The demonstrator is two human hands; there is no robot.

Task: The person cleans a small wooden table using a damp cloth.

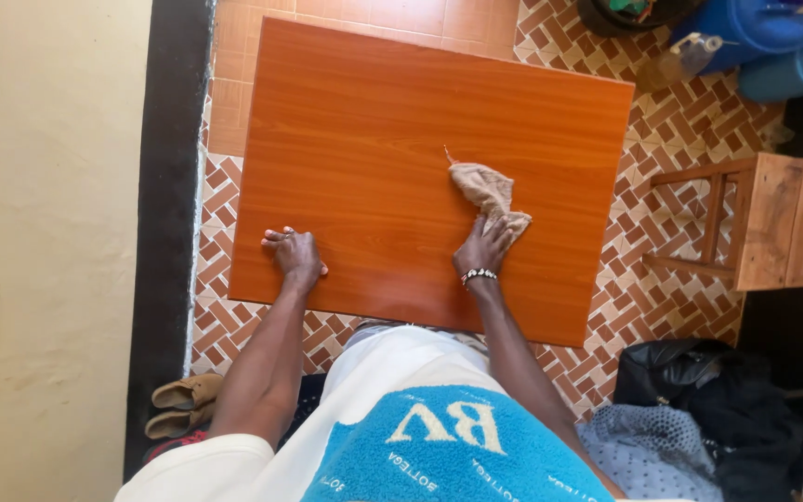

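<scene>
A reddish-brown wooden table (364,121) fills the middle of the view. My left hand (295,256) lies flat on its near left part, fingers spread, holding nothing. My right hand (483,247), with a beaded bracelet at the wrist, grips the near end of a crumpled tan cloth (485,189). The cloth trails away from my hand across the tabletop toward the far right.
A small wooden stool (773,218) stands right of the table on the patterned tile floor (671,186). Blue containers (773,37) and a clear bottle (676,60) sit at the far right. Dark bags (699,390) lie near right; sandals (178,402) near left by a cream wall (48,232).
</scene>
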